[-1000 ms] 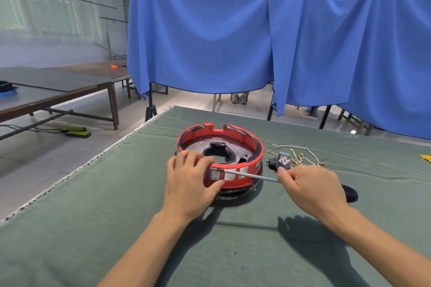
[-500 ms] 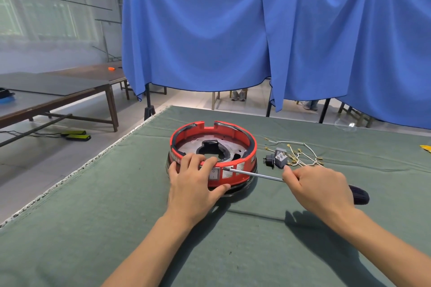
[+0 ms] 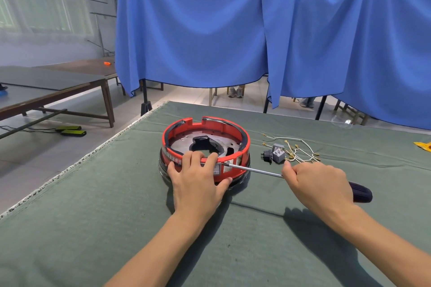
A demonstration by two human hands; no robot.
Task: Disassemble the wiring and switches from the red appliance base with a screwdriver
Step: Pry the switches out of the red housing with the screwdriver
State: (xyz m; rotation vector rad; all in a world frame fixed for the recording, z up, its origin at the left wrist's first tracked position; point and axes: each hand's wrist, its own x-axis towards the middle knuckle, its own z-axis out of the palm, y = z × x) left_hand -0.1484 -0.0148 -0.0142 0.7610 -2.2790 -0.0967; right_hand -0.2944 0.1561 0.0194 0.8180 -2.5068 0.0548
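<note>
Head view looks down on a bench (image 3: 98,228) covered in dull green cloth. Near its middle sits the round red plastic appliance base (image 3: 206,147), an open ring with a grey metal plate inside and a dark, irregular hole at the plate's centre; a notch breaks the far rim.

The left hand (image 3: 198,182) rests on the near wall of the base, its fingers (image 3: 194,158) curled over the top rim and the thumb pressed against the lower outer wall, so the hand grips the ring. The right hand (image 3: 317,184) is wrapped round a long screwdriver with a silver shaft and a dark blue-black handle (image 3: 256,170); the fingers close on the front of the handle, whose end sticks out behind the hand. The shaft runs leftward and slightly up, and its tip touches the outer near wall of the base, just beside the left index finger, at a small pale label.

Just right of the base, on the cloth, lie a small black plug-like part (image 3: 265,155), a grey boxy switch block (image 3: 278,153) and a loose tangle of pale wires with brass terminals (image 3: 300,151), apart from the base and just beyond the right hand.

Blue fabric curtains (image 3: 198,30) hang behind the bench, and a wooden side table (image 3: 58,91) stands to the left.
</note>
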